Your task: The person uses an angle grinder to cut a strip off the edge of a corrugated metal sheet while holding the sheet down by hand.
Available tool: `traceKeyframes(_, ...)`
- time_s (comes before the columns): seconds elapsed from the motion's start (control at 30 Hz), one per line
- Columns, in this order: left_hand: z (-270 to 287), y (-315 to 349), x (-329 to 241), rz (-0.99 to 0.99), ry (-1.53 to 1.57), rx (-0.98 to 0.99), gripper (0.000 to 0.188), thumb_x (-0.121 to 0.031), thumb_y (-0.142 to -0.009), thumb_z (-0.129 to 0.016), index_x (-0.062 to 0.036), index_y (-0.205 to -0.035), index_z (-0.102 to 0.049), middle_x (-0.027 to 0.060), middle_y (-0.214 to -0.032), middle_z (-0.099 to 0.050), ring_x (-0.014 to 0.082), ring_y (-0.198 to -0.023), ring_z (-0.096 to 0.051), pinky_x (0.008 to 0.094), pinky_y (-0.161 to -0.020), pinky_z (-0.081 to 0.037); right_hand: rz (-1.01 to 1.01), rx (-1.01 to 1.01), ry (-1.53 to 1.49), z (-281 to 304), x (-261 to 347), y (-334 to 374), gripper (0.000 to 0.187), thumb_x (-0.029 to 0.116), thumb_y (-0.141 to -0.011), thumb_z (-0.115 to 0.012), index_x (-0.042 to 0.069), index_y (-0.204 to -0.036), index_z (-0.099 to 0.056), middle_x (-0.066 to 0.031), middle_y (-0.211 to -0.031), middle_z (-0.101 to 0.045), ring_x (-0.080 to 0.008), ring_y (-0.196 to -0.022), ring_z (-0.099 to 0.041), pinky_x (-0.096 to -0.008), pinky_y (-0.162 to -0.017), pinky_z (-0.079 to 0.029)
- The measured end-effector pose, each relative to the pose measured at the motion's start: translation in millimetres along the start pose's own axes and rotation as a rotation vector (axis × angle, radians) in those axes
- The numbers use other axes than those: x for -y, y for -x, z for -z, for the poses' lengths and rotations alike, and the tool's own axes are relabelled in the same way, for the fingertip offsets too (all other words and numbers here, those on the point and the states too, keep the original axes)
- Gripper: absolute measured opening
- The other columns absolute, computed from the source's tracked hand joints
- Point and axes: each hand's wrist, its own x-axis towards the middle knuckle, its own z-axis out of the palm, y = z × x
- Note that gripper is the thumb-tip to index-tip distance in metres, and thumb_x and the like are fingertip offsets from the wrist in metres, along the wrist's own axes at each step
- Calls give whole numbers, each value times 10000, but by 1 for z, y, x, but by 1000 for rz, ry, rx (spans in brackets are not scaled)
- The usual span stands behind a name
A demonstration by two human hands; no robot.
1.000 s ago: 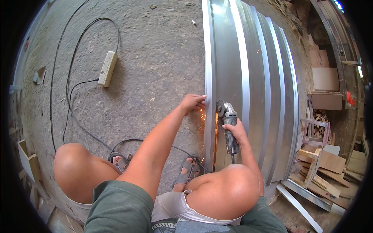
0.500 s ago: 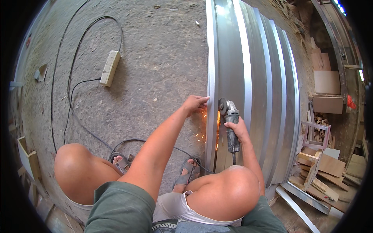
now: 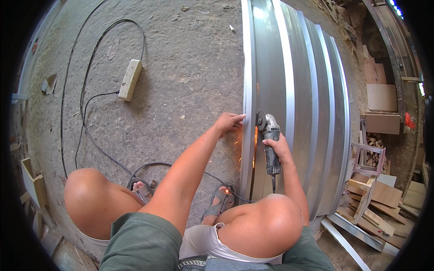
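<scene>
We find our left arm reaching forward between the knees, nearly straight; left hand at its end, index finger pointing right, other fingers curled below. Our right forearm angles forward and inward past the outer side of the right knee; right hand closed in a grip, thumb to the left. Left knee sharply bent, set wide of the right.
</scene>
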Motion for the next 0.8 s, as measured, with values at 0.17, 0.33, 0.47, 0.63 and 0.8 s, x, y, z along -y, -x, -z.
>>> traceKeyframes(0.17, 0, 0, 0, -6, 2, 12, 368, -400, -980, -717, -39, -1046, -756, 34, -935, -728, 126, -877, -694, 255, -758, -563, -29, -13, 35, -2, 9, -1, 506, 124, -731, -821, -34, -1145, -577, -90, -954, -666, -162, -783, -645, -321, -710, -541)
traceKeyframes(0.33, 2, 0, 0, 12, -7, 3, 381, -398, -979, -719, -29, -1067, -754, 31, -937, -729, 130, -903, -694, 259, -762, -564, -26, -14, 20, -4, 17, -4, 495, 117, -731, -821, -38, -1135, -579, -94, -952, -667, -161, -777, -644, -321, -706, -540)
traceKeyframes(0.47, 0, 1, 0, -2, 7, -5, 373, -399, -973, -727, -36, -1050, -756, 36, -938, -725, 133, -877, -696, 257, -749, -562, -10, 6, -11, -6, 21, -6, 486, 114, -734, -820, -34, -1129, -579, -89, -924, -668, -163, -757, -650, -321, -677, -544)
traceKeyframes(0.63, 2, -1, 0, 6, 3, 5, 365, -400, -967, -735, -41, -1026, -757, 41, -942, -722, 131, -835, -693, 257, -739, -562, -28, 18, -37, -4, 15, -20, 473, 114, -738, -816, -28, -1124, -581, -82, -900, -666, -164, -725, -648, -321, -648, -544)
traceKeyframes(0.8, 0, 0, 2, 4, 36, 19, 370, -401, -966, -735, -40, -1045, -758, 40, -953, -721, 130, -861, -690, 252, -736, -558, -14, 18, -11, -4, 26, -21, 466, 113, -741, -811, -29, -1120, -580, -81, -902, -661, -158, -728, -643, -324, -646, -541)
